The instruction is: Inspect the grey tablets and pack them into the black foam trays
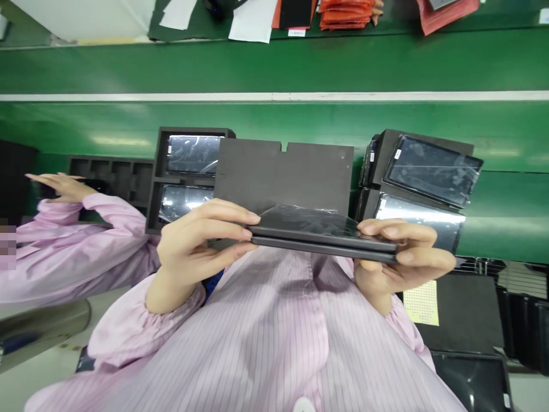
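Observation:
Two thin black tablets [317, 229], one stacked on the other, are held level in front of my chest, with clear film on the upper one. My left hand [206, 240] pinches their left end between fingers and thumb. Around the right end close the fingers of my right hand [398, 252]. Just beyond the tablets lies a dark grey foam board [283, 171] with a small notch in its far edge. Left of it, a black foam tray [160, 154] holds two film-covered tablets. To the right, more tablets [433, 169] rest on stacked dark foam.
A co-worker's hand [64, 186] and pink sleeve are at the left, beside another compartmented tray [122, 171]. Red packets [345, 12] and white papers [253, 20] lie along the far side. A yellow label sheet [422, 303] and dark trays are at lower right.

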The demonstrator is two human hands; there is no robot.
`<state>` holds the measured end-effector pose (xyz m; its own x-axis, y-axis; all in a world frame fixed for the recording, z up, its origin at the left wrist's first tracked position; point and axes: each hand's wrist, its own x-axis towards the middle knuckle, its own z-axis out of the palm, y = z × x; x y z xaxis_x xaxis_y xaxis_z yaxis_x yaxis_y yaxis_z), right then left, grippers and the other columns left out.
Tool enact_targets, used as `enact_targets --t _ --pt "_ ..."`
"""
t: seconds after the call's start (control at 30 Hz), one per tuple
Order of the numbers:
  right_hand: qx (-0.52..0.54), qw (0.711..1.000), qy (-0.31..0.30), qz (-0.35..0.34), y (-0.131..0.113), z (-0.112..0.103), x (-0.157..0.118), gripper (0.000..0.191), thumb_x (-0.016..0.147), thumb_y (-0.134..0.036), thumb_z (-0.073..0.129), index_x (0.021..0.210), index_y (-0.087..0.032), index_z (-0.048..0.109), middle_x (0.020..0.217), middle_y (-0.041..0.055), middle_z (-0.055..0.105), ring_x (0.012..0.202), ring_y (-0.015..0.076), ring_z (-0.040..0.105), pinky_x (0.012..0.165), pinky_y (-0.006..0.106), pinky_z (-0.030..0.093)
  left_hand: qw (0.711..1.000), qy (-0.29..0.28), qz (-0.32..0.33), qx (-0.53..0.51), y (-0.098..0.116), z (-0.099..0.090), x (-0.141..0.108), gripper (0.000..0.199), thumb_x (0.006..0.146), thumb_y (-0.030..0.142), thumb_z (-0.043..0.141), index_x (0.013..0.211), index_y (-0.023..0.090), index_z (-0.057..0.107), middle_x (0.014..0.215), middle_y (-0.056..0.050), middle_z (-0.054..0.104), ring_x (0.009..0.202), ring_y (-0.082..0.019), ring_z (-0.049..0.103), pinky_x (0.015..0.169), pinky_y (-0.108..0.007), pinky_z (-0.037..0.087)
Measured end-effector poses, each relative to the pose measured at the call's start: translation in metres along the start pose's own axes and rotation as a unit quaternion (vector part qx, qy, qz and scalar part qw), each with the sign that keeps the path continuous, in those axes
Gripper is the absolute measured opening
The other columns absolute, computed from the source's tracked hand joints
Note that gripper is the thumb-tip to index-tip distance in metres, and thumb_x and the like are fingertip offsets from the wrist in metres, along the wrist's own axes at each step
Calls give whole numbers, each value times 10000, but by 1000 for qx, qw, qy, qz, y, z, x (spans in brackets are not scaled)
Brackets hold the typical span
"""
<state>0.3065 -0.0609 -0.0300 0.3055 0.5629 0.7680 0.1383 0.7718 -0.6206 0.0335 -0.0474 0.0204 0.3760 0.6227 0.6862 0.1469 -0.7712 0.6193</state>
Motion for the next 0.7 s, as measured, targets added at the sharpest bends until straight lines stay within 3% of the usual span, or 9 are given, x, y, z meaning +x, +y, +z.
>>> enact_targets --t 0.13,0.27,0.37,0.43,0.5,0.6,0.7 --pt "6 1000 5 13 0 1 1 281 905 -390 888 1079 -320 678 966 -32 663 759 142 696 592 279 619 1000 -2 -13 18 3 2 0 301 854 54 887 1112 154 770 1102 -79 832 1051 -183 788 956 -292 651" --pt "17 998 48 46 5 0 -9 445 813 -481 948 1153 -341 698 960 -31 699 711 161 687 594 313 600 991 13 -133 -12 -1 4 -9 481 946 296 853 1398 332 692 1220 -36 834 1154 -198 781 1030 -340 630" --pt "-5 980 31 196 21 -4 -27 457 720 -485 992 1035 -318 708 887 -26 739 743 199 727 715 372 632 976 -67 -199 -61 -7 11 -13 375 1036 436 716 1393 322 724 1257 -65 827 1236 -229 762 1116 -374 592" --pt "-28 949 -1 315 36 -7 -38 392 714 -503 965 866 -266 693 795 -1 734 753 231 739 772 414 634 971 -76 -214 -80 -10 20 -8 264 1052 424 690 1247 295 813 1178 -53 849 1136 -217 804 1054 -323 618" --pt "-41 929 -3 369 51 -10 -42 446 671 -566 946 744 -240 650 718 15 705 715 243 714 750 416 620 962 -11 -264 -63 -10 32 4 245 1014 450 741 1142 272 849 1095 -31 865 977 -193 834 930 -261 646" --pt "-50 923 41 379 68 -12 -32 532 571 -631 951 716 -240 620 679 -10 668 664 209 653 690 362 582 935 90 -337 -56 -6 50 33 390 950 564 783 1113 217 851 1042 -27 868 916 -205 830 819 -246 661" --pt "-22 912 62 405 71 -8 -10 607 575 -758 896 721 -241 614 680 -24 651 665 186 631 672 328 569 929 102 -324 -149 0 60 60 425 957 561 781 1215 227 829 1130 -24 858 1013 -212 824 855 -235 666"
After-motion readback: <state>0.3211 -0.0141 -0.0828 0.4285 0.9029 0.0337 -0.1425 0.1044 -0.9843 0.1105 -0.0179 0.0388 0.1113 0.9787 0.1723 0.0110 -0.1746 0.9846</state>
